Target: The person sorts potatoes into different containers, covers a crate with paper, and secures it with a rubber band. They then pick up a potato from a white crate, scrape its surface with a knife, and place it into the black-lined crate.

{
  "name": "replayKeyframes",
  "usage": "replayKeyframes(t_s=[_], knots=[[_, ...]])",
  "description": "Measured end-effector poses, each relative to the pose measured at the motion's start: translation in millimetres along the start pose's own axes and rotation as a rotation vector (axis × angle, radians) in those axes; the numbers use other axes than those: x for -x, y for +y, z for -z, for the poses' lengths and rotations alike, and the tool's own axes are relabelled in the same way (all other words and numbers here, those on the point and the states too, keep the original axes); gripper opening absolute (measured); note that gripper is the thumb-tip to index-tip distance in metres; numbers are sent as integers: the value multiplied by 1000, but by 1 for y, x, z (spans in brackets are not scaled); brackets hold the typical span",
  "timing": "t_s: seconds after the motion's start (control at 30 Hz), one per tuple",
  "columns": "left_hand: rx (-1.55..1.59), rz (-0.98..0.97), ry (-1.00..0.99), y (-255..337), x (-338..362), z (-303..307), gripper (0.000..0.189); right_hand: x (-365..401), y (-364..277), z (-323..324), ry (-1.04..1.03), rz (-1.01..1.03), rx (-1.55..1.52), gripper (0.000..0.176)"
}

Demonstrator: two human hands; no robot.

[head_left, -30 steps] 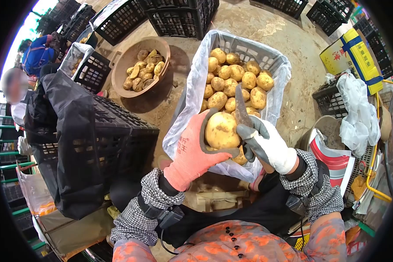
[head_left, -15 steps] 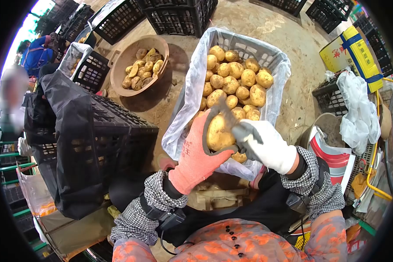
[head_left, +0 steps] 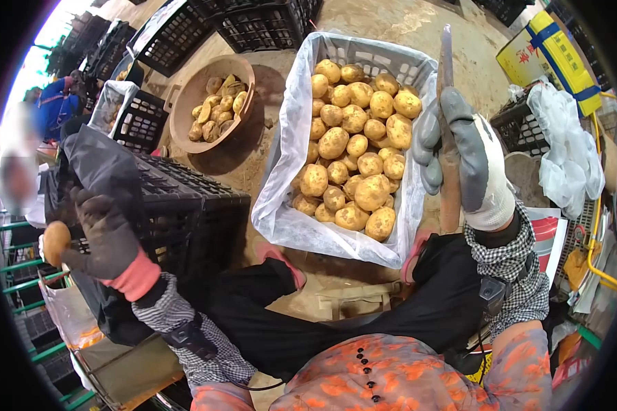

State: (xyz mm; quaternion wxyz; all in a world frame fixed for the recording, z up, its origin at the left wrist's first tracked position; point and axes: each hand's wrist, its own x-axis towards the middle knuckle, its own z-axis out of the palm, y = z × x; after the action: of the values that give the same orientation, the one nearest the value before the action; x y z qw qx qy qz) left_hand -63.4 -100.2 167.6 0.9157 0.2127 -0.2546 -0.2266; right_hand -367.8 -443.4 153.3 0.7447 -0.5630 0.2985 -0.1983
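Note:
My left hand (head_left: pixel 106 240), in a pink glove with a dark palm, is stretched out far to the left and grips a potato (head_left: pixel 55 243) beside a black crate lined with a black bag (head_left: pixel 151 212). My right hand (head_left: pixel 466 154), in a grey and white glove, holds a knife (head_left: pixel 448 116) upright, blade pointing up, next to the right rim of the grey crate (head_left: pixel 397 68). That crate is lined with a clear plastic bag and filled with several yellow potatoes (head_left: pixel 353 157).
A brown basin (head_left: pixel 185 113) with cut potato pieces stands on the dirt floor at the upper left. Black empty crates (head_left: pixel 260 24) line the back. A yellow box (head_left: pixel 552 58) and white plastic bags (head_left: pixel 565 151) sit at the right. Another person (head_left: pixel 55 103) works at far left.
My left hand has swung the potato from in front of me out to the far left by the black crate. My right hand has lifted the knife up and to the right.

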Motion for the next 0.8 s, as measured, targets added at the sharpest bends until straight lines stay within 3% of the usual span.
replayKeyframes(t_s=[0.07,0.1,0.13,0.17,0.2,0.23,0.27,0.3,0.33,0.4,0.47,0.53,0.6,0.67,0.73,0.8], knots=[[59,209,110,-46,-1,-8,70,3,-4,-4,-40,36,1,48],[-107,193,326,-84,23,2,51,6,-9,-6,-23,14,2,47],[-546,325,367,-127,36,10,37,6,-8,-3,-21,15,0,47],[-1182,581,175,-170,35,-25,34,5,-6,1,-25,-18,-47,40],[-1159,698,-195,-210,38,-13,37,3,-3,5,-29,-52,-94,34],[-1308,791,-339,-243,55,2,44,1,1,5,-28,-5,-124,32],[-1517,745,-457,-273,73,44,56,0,0,6,-25,-1,-130,32],[-1707,913,-416,-294,83,72,69,-2,-1,6,-45,-32,-109,31],[-1920,876,-348,-312,96,93,70,-2,-2,8,-61,-62,-86,31],[-1912,984,-284,-323,88,89,74,-6,3,14,-78,-75,-80,28],[-1586,1124,-107,-321,77,78,67,-9,15,17,-136,13,-218,23],[-847,1165,280,-311,75,60,39,-6,11,18,-143,-22,-194,21],[-351,1193,400,-293,67,24,39,-4,6,9,-119,-113,-166,39],[-204,1046,199,-276,66,-1,43,-2,13,2,-178,-213,-11,38],[-183,1037,203,-258,60,-43,46,2,30,-4,-284,-225,50,39],[-50,1019,72,-239,57,-63,48,5,33,-8,-428,-231,260,32]])
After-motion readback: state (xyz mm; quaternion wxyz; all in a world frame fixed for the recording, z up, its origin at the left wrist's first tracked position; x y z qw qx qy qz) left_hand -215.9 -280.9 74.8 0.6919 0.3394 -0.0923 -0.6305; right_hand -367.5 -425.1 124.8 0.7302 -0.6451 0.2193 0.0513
